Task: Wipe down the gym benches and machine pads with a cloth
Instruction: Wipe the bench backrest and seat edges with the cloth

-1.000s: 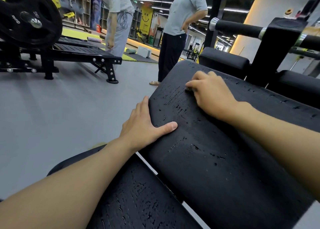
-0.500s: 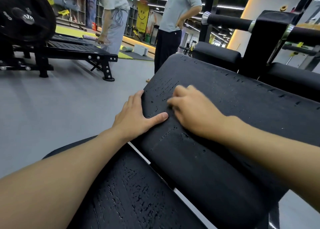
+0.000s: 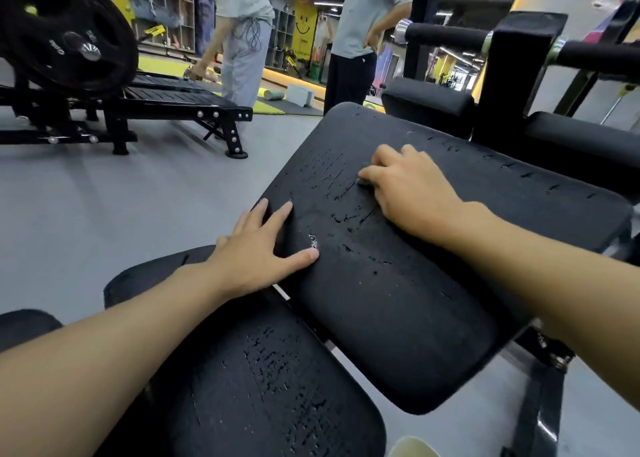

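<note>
A large black back pad [image 3: 398, 300] with cracked, peeling vinyl slopes up in front of me. My right hand [image 3: 412, 193] lies on its upper middle with the fingers curled under. A small grey edge of the cloth [image 3: 363, 183] shows beneath the fingertips; the rest of it is hidden by the hand. My left hand [image 3: 263, 252] rests flat on the pad's left edge, thumb on top and fingers spread along the side. A second cracked black seat pad [image 3: 263, 387] sits below, under my left forearm.
More black pads [image 3: 429, 105] and foam rollers [image 3: 446, 37] on a black frame stand behind the back pad. A plate-loaded machine [image 3: 65, 41] with a footplate [image 3: 180, 98] sits at the left. Two people [image 3: 246, 34] stand on the grey floor beyond.
My right hand slid down the pad toward my left hand, then back up to the upper middle. My left hand stays on the pad's left edge.
</note>
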